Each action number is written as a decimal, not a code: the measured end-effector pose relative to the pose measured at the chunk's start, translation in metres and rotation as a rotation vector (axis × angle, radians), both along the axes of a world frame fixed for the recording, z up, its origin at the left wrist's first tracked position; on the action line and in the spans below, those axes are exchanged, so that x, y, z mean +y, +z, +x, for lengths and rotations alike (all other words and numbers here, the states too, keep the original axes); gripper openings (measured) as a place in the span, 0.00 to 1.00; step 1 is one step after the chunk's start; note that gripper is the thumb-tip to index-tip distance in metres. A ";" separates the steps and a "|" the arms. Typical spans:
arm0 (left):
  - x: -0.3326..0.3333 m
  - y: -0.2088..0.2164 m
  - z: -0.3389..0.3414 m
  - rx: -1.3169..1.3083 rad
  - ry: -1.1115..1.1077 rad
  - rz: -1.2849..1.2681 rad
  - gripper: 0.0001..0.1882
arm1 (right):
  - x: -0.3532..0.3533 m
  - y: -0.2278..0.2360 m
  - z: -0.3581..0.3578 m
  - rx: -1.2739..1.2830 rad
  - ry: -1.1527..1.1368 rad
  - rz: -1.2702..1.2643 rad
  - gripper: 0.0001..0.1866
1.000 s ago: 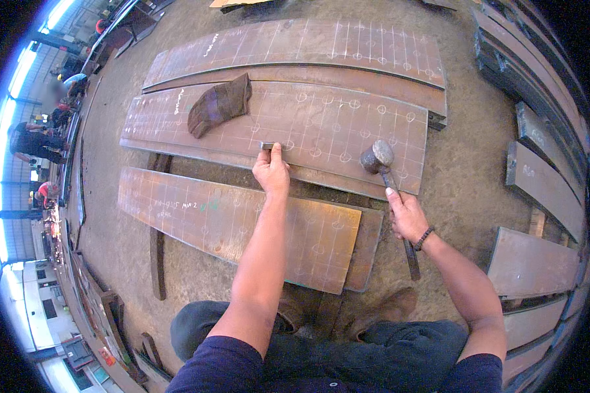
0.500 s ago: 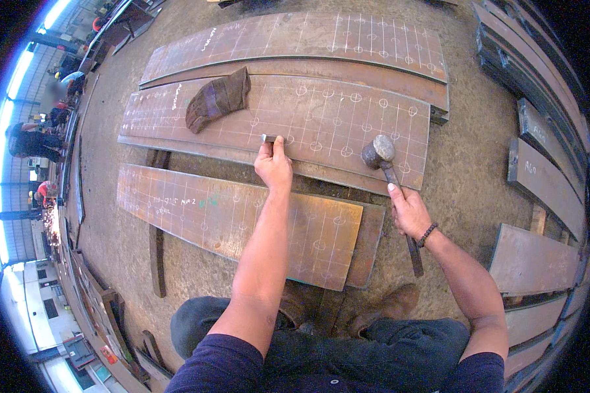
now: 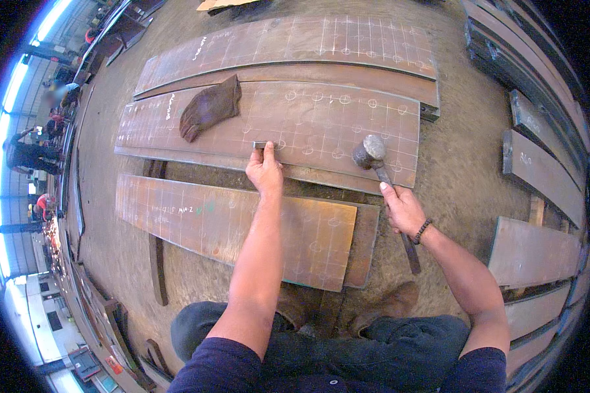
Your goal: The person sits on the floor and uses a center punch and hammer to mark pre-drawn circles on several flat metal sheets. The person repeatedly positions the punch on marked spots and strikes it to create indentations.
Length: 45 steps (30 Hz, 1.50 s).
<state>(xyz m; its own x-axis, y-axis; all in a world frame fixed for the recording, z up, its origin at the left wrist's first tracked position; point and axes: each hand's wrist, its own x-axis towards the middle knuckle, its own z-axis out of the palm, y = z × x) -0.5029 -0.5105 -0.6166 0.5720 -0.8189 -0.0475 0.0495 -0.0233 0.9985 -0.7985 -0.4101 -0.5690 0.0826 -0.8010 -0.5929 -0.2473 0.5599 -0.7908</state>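
Observation:
My left hand [image 3: 266, 173] pinches a short metal punch [image 3: 260, 144] between thumb and fingers. It is over the near edge of the middle steel plate [image 3: 337, 124], which bears chalk lines and circles. Whether the punch touches the plate, I cannot tell. Wrapped round the handle of a hammer [image 3: 370, 153], my right hand [image 3: 405, 212] is at the plate's near right corner. The hammer's thick round head is raised above the plate, to the right of the punch. A brown work glove [image 3: 210, 110] lies on the same plate, beyond my left hand.
A nearer marked plate [image 3: 295, 232] lies below my left forearm, and a far plate [image 3: 295, 49] lies behind the middle one. Steel plates [image 3: 537, 252] are laid along the right. At far left people [image 3: 29, 154] work near flying sparks [image 3: 54, 239].
The view has shifted slightly, so the plates and glove sit a little differently in it. Both hands keep their grips, the left on the punch and the right on the hammer.

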 end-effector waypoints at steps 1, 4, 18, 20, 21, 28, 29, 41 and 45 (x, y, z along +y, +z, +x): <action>-0.001 0.001 0.000 -0.028 -0.001 0.016 0.07 | 0.000 0.001 0.000 0.003 -0.005 0.010 0.27; -0.001 0.000 0.001 -0.014 -0.002 0.025 0.08 | 0.000 0.006 -0.002 0.075 0.024 0.043 0.30; -0.002 -0.001 0.000 -0.015 -0.009 -0.018 0.08 | -0.001 -0.006 -0.004 0.128 0.043 -0.052 0.30; -0.001 0.000 0.000 -0.019 -0.020 -0.019 0.08 | -0.001 -0.007 -0.004 0.114 0.041 -0.049 0.30; -0.001 0.000 0.000 -0.012 -0.024 -0.014 0.08 | -0.001 -0.007 -0.005 0.102 0.041 -0.045 0.30; 0.000 0.002 -0.002 -0.013 -0.018 0.003 0.08 | -0.001 -0.008 -0.006 0.109 0.046 -0.015 0.31; 0.000 0.002 -0.002 -0.033 -0.026 -0.016 0.08 | -0.001 -0.009 -0.006 0.113 0.061 -0.074 0.32; -0.001 -0.001 -0.002 -0.062 -0.019 -0.035 0.07 | -0.001 -0.010 -0.006 0.185 0.096 -0.153 0.34; -0.001 0.000 -0.002 -0.047 -0.022 -0.021 0.08 | -0.001 -0.011 -0.005 0.196 0.102 -0.170 0.34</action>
<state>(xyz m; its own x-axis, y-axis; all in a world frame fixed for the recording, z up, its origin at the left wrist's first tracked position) -0.5052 -0.5112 -0.6171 0.5551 -0.8318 -0.0035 0.0026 -0.0025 1.0000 -0.8039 -0.4109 -0.5800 0.0652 -0.8836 -0.4637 -0.4533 0.3878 -0.8026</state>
